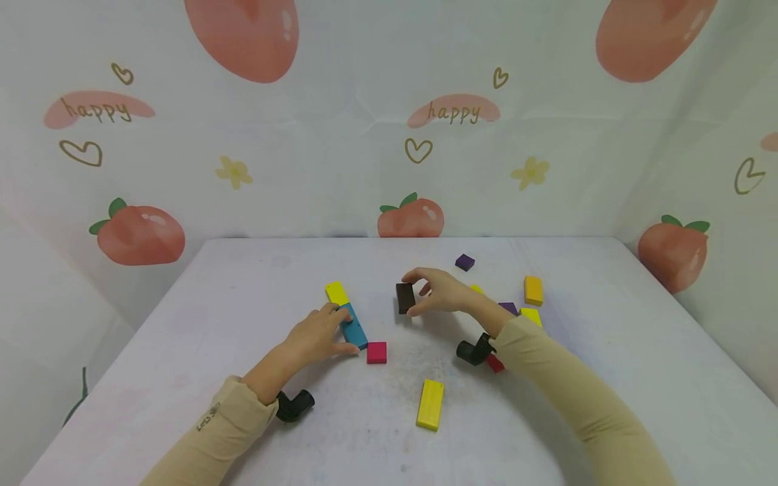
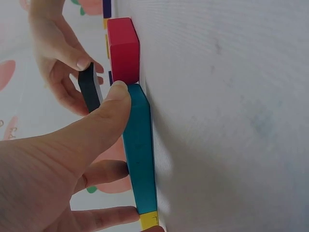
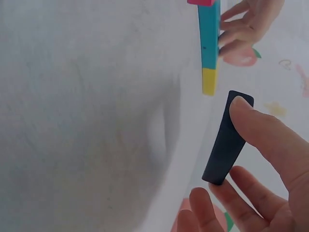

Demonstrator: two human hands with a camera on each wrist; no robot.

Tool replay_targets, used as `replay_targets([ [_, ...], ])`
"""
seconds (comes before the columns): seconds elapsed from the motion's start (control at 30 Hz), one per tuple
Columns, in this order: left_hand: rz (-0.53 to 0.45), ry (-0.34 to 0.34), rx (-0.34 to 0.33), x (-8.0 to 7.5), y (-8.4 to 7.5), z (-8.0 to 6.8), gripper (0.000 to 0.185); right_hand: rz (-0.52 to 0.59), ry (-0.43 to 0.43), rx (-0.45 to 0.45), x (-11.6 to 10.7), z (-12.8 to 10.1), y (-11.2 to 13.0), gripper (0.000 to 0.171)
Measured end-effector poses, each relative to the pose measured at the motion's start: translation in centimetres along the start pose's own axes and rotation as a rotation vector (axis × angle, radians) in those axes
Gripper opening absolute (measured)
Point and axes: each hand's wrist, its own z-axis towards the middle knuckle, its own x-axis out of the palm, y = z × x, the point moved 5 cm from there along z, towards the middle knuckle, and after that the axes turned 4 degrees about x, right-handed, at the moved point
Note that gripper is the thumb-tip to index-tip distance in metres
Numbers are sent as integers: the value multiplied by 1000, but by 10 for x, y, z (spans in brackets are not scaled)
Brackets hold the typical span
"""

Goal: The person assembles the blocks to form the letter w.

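Observation:
A black rectangular block is pinched end to end by my right hand, thumb on one end and fingers on the other. In the right wrist view the black block is held above the white table. My left hand rests on a long blue block, its thumb by the near end and its fingertips on the upper side. A yellow block meets the blue block's far end. At its near end sits a red block, right by the left thumb.
A yellow block lies near the front middle. To the right are an orange block, yellow and purple blocks, and a red block partly under the right forearm. A small purple block lies farther back. A printed curtain hangs behind the table.

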Motion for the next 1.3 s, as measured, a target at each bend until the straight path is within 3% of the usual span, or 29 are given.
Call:
replay_targets([
  [0.27,-3,-1,-4,1,0,0,58,1,23,34,6,-3,-2,61],
  [0.67,-47,17,22,0,0,1,58,-5,35,-2,13,-10,2,59],
  [1.3,-41,22,28,1,2,2,58,-1,48,54,27,-15,4,56],
])
